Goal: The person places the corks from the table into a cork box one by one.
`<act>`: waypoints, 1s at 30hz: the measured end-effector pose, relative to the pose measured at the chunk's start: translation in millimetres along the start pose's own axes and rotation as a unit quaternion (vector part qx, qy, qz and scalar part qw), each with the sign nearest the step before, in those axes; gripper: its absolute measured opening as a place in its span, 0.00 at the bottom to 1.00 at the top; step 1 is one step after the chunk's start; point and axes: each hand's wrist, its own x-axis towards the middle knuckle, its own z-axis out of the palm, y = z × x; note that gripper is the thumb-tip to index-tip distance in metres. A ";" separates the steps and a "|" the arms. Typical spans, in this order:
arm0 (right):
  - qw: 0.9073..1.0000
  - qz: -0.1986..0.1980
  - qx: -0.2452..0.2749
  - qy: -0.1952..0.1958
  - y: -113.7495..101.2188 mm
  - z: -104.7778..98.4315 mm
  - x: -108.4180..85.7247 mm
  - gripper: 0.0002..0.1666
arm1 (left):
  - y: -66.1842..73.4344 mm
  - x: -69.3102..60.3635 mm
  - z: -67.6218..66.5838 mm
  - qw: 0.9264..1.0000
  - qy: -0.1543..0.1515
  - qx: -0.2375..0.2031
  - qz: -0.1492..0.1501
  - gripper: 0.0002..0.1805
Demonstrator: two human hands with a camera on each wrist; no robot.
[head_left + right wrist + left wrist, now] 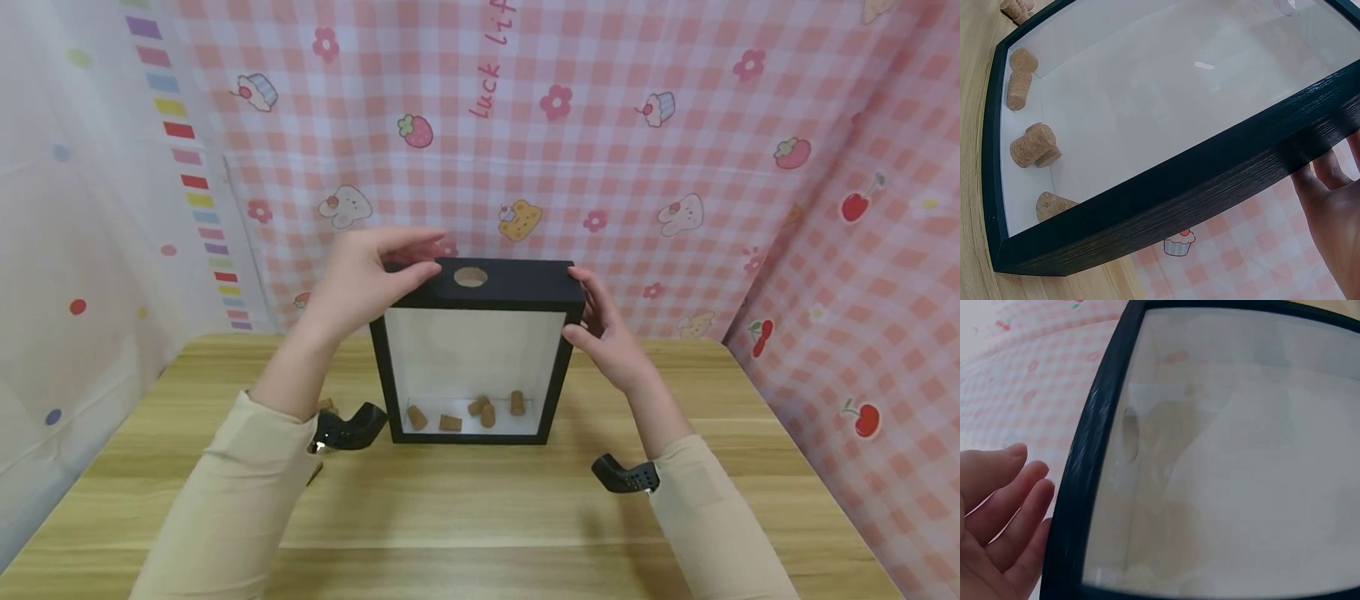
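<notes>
A black-framed box (483, 292) with a clear front stands upright on the table, with a round hole in its top. Several corks (450, 423) lie on its white floor; corks (1019, 90) also show behind the pane in the right wrist view. My left hand (367, 271) is over the box's top left corner, fingers apart and holding nothing; in the left wrist view the left hand (1007, 519) is beside the black frame (1088, 462). My right hand (611, 342) grips the upper right side; the right wrist view shows its fingers (1332, 172) against the frame.
A few loose corks (327, 406) lie on the wooden table (480, 517) left of the box, partly hidden by my left forearm. Black wrist mounts (626, 475) stick out from both sleeves. A pink checked curtain (600, 167) hangs behind the table.
</notes>
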 end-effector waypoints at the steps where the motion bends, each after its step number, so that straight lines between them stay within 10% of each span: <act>1: 1.000 0.000 0.000 0.000 0.0 -0.2 0.0 0.40 | -2.1 -1.8 -3.2 1.000 0.004 0.001 -0.004 0.19; 18: 1.000 -0.007 0.005 0.000 2.3 -0.2 0.6 0.38 | -76.4 -57.7 -45.6 0.991 0.077 -0.093 -0.055 0.20; 30: 1.000 -0.001 -0.001 0.007 1.3 -0.1 0.6 0.39 | -156.0 -114.1 -50.0 0.973 0.040 -0.180 -0.140 0.20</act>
